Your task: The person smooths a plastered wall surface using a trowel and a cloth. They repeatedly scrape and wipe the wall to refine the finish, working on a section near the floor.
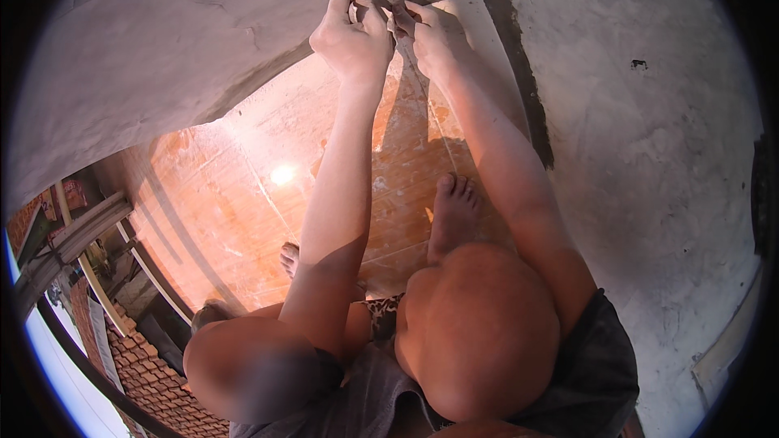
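Note:
Both my arms stretch forward to the foot of the grey wall, and the two hands almost meet there. My left hand (pixel 354 39) is closed, its thumb and fingers pinched together close to the wall. Just right of it, my right hand (pixel 436 39) is closed too, fingers bent toward the left one. Something small and dark (pixel 399 18) shows between the hands; its kind is too small and shaded to tell. A thin line, perhaps a wire or thread, seems to rise by the left fingertips.
Grey plastered walls stand ahead (pixel 162 49) and to the right (pixel 633 154), with a dark strip (pixel 519 65) along the right base. Sunlit orange tiles (pixel 235 195) carry my bare feet (pixel 454 211). A railing (pixel 89 227) borders the left, above a tiled roof (pixel 154 373).

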Tool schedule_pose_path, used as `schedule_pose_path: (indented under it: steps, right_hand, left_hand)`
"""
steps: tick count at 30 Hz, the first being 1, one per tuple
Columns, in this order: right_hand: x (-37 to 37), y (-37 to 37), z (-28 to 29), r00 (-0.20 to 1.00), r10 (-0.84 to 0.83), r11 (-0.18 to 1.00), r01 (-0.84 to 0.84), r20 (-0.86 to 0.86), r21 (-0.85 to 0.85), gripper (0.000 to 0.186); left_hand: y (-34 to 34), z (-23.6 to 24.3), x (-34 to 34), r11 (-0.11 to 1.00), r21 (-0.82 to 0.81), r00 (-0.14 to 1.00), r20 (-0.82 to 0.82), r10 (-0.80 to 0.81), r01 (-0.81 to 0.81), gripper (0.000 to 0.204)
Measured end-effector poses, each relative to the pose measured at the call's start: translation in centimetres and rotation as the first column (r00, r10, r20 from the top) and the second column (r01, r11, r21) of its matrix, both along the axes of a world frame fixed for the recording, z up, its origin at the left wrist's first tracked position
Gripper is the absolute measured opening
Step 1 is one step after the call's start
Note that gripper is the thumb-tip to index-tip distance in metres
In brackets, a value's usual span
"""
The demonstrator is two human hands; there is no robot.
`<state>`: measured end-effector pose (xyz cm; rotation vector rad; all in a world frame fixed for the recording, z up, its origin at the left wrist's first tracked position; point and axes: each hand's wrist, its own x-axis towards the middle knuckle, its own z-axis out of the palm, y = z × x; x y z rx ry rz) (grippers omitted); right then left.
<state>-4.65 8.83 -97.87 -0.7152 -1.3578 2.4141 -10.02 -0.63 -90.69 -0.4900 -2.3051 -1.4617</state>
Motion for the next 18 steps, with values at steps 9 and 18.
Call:
schedule_pose_path:
  steps: [9,18]
  right_hand:
    - [0.1,0.4,2.4,0.998,-0.016,1.000,0.017,0.064,-0.021,0.035]
    - [0.7,1.8,2.0,0.992,0.012,0.994,-0.026,0.125,0.107,0.025]
  left_hand:
    - [0.1,0.4,0.2,1.000,-0.004,0.997,0.078,-0.015,0.016,0.029]
    - [1.0,1.2,0.6,0.995,-0.099,0.988,0.156,-0.011,0.027,0.031]
